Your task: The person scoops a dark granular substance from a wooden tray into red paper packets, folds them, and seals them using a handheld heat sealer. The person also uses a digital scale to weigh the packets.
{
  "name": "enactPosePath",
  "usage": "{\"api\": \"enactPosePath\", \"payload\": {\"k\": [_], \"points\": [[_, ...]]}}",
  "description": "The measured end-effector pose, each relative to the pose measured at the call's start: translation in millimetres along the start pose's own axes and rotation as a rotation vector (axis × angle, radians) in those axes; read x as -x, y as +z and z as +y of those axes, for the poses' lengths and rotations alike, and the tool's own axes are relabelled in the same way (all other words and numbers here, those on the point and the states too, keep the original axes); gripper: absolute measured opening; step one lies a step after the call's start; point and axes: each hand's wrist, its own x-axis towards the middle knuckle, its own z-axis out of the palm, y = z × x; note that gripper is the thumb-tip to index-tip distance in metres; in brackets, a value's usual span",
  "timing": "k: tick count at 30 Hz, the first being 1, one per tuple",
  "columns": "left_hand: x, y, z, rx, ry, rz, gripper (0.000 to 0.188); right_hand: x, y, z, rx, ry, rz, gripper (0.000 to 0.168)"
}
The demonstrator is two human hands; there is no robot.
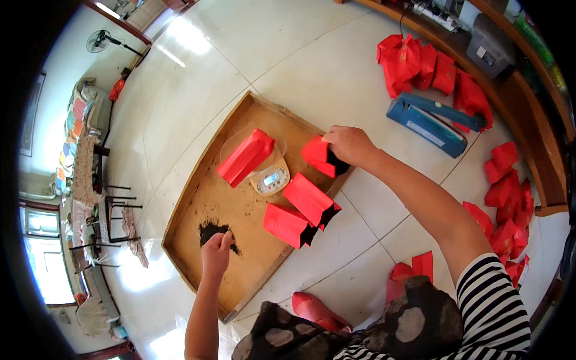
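My left hand (216, 254) is over a small heap of dark loose material (211, 230) in a wooden tray (265, 281); its fingers are closed together, and whether they pinch any of it is hidden. My right hand (350, 145) grips a red paper bag (317, 155) at the tray's right edge. Between the hands stands a digital scale (271, 179) with a clear round dish, on which another red bag (246, 157) lies. Two more red bags (310, 198) with dark insides lie side by side below the scale, over the tray's near edge.
A blue bag sealer (427, 126) is on the tiled floor at the upper right, beside a row of filled-looking red bags (407, 58). Further red bags (504, 189) are piled at the right. Wooden furniture (535, 166) borders that side. My feet in pink shoes (315, 309) are below the tray.
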Motion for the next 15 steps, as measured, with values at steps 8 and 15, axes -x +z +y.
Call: {"api": "enactPosePath", "payload": {"k": [8,15], "points": [[-19.4,77.7,107.0,0.311,0.592,-0.201,0.048,-41.2,-110.5,-78.6,0.310,0.064,-0.434,0.019],[-7.2,91.5,175.3,0.332,0.779,-0.238,0.112,-1.9,-196.2,-151.9,0.246,0.177,-0.639,0.019]]}}
